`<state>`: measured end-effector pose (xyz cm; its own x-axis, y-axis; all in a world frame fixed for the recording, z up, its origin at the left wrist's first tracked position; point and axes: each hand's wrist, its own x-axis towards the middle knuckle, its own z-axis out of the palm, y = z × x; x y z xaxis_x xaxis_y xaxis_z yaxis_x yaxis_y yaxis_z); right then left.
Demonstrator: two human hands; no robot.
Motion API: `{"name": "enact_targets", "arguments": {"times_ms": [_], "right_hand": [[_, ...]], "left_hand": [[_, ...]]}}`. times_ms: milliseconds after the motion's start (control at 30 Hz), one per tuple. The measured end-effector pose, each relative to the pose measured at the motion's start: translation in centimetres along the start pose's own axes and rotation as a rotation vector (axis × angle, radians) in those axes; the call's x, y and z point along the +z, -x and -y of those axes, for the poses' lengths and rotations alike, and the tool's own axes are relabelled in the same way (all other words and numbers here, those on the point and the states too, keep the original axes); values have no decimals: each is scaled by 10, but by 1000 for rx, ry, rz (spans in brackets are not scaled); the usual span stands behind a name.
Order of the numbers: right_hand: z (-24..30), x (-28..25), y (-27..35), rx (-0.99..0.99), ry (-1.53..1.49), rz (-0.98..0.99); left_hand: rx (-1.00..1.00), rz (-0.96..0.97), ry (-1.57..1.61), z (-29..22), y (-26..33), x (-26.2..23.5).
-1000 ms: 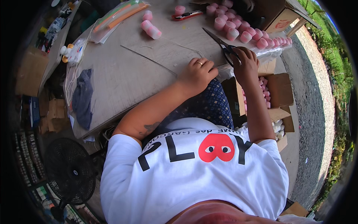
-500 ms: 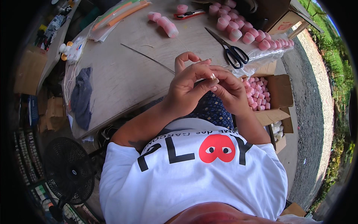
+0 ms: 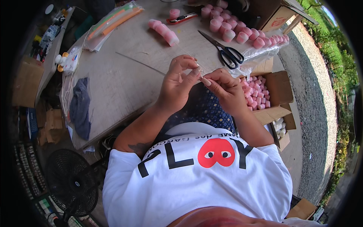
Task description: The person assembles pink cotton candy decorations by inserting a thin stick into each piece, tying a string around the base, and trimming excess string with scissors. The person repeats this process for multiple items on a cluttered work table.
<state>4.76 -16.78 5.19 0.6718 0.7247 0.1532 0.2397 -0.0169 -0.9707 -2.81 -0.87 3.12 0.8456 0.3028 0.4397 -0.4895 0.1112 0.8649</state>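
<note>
Close together above the table's near edge, my left hand [image 3: 177,81] and my right hand [image 3: 226,89] each pinch a thin pale string [image 3: 185,52]. The string runs up to a short row of pink cylindrical pieces [image 3: 164,32] lying on the table; those pieces look threaded on it. A bit of string shows between the fingertips of both hands. Right of the string lie dark-handled scissors [image 3: 231,56]. A long thin metal rod [image 3: 140,62] rests on the table, its near end close to my left wrist.
Many pink cylinders [image 3: 228,35] stand at the table's far right beside a red box cutter [image 3: 182,18]. An open cardboard box [image 3: 281,87] of pink pieces sits right of my hand. On the left are a blue-grey cloth [image 3: 80,108] and a black fan [image 3: 72,183].
My hands have drawn slightly apart, uncovering string between the fingertips. My left fingers, curled over before, now pinch upright. The whole view has shifted a little.
</note>
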Motion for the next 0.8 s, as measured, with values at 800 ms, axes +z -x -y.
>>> {"name": "enact_targets", "arguments": {"times_ms": [800], "right_hand": [[-8,1,-3,-379,301,-148]], "left_hand": [[-74,3,225,3,3,6]]}}
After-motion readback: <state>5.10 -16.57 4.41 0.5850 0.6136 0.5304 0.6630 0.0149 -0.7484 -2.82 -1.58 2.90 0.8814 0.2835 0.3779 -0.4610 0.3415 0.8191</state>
